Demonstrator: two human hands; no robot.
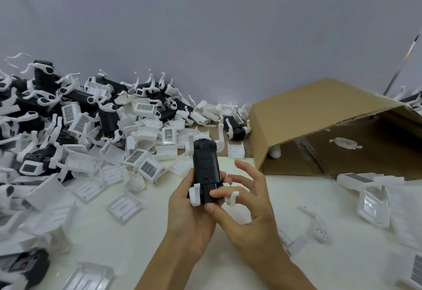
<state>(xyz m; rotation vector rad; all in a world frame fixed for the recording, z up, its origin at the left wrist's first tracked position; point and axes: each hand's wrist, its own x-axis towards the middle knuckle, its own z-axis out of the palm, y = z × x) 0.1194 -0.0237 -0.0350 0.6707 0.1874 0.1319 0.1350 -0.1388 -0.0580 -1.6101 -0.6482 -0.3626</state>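
A black plastic body with white folding arms [206, 166] is held upright over the middle of the white table. My left hand [189, 214] grips its lower end from the left and below, thumb on the left side. My right hand [244, 200] pinches the same lower end from the right, thumb beneath and index finger across the front by a small red mark; its other fingers spread loosely. Two white arms stick up behind the top of the body and two white clips flank its base.
A big heap of black bodies and white parts [68, 125] fills the left side up to the wall. A cardboard box [319, 116] lies on its side at the right. Clear plastic trays [124, 206] and loose white pieces [318, 228] lie scattered on the table.
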